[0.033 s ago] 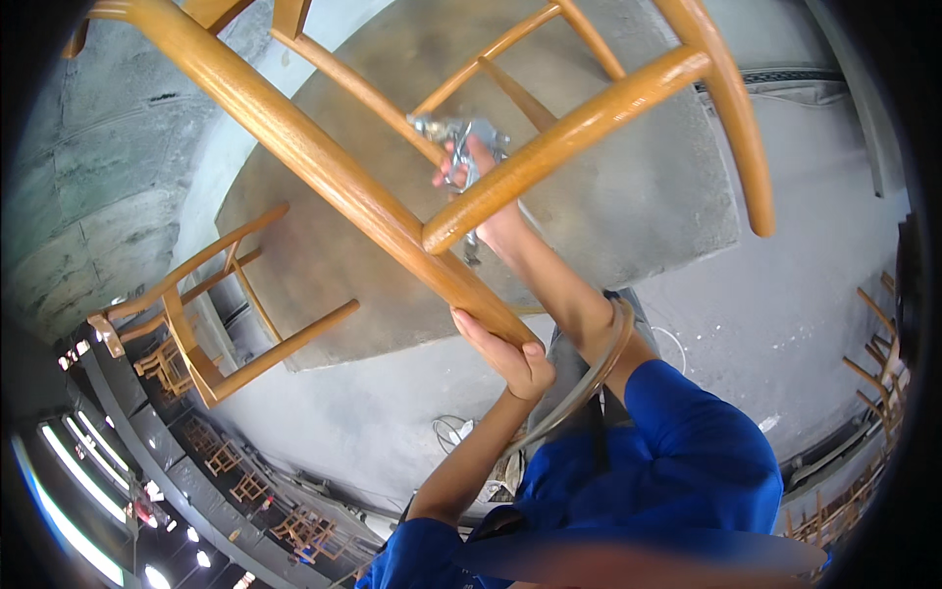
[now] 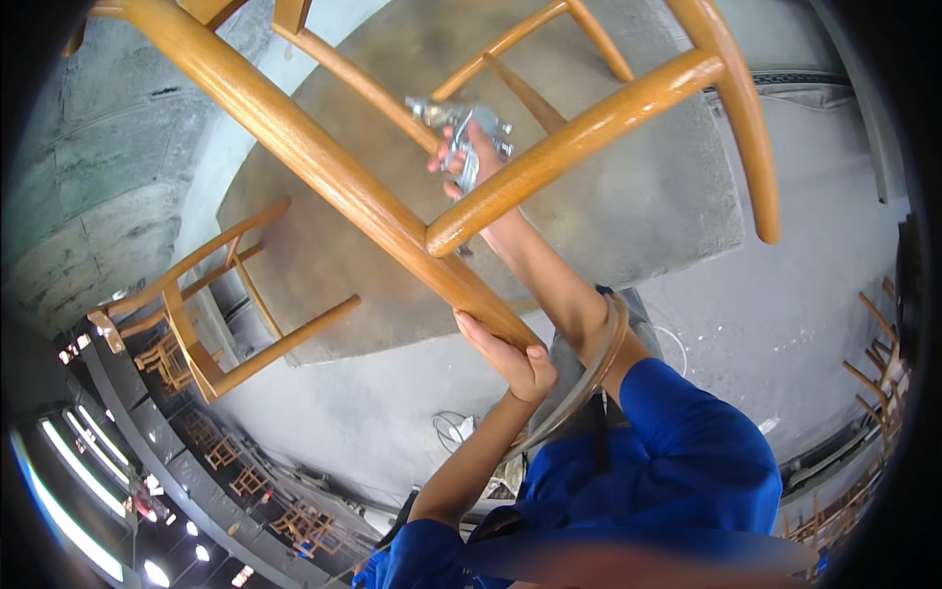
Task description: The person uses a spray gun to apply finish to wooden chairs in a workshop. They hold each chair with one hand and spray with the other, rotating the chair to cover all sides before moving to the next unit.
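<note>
The chair frame (image 2: 309, 157) you are holding is showing smooth wood, its glossy coat catching bright highlights along the rails. Your spray gun (image 2: 483, 131) is glinting like polished metal, while the hose (image 2: 593, 383) beside your arm is looking like smooth, translucent plastic. You are wearing a shirt (image 2: 697, 442) of matt cloth. The other chair (image 2: 285, 348) is displaying smooth wood with a softer sheen. Beneath, the slab (image 2: 667, 211) is looking matt and blotchy, the floor (image 2: 775, 304) is appearing dull, and the wall (image 2: 118, 162) is showing a mottled surface.
</note>
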Motion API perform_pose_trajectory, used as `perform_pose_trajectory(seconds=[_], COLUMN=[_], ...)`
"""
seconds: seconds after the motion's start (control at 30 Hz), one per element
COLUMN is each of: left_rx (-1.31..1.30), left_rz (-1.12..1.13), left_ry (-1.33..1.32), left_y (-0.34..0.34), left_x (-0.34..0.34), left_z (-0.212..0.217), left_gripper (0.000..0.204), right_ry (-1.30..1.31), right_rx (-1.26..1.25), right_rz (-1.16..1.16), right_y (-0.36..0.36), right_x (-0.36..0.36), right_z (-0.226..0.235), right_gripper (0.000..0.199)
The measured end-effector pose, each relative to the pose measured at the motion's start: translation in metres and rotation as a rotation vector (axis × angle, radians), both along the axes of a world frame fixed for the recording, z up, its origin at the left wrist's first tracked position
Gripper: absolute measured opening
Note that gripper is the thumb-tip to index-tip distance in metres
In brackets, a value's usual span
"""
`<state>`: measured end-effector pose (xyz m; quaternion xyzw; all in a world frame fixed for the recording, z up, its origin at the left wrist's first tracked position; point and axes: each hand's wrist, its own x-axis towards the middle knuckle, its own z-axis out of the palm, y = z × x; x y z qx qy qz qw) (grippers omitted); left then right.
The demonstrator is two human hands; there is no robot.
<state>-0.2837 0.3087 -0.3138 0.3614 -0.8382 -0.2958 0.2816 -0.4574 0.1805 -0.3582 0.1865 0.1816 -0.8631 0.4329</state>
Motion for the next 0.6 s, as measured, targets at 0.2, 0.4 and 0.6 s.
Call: perform_pose_trajectory(seconds=[0.2, 0.4, 0.6], left_rx=[-0.010, 0.007, 0.030], left_rz=[0.026, 0.038, 0.079], left_ry=[-0.044, -0.060, -0.038], left_y=[0.006, 0.005, 0.000], left_x=[0.014, 0.010, 0.006], left_z=[-0.007, -0.012, -0.007], left_gripper=[0.096, 0.097, 0.094], right_ry=[0.052, -0.061, -0.057], right_rx=[0.164, 0.579, 0.819], right_rz=[-0.105, -0.008, 0.178], right_y=[-0.014, 0.070, 0.197], right_x=[-0.019, 0.012, 0.041], right_z=[-0.013, -0.071, -0.080], right_gripper=[0.039, 0.029, 0.029])
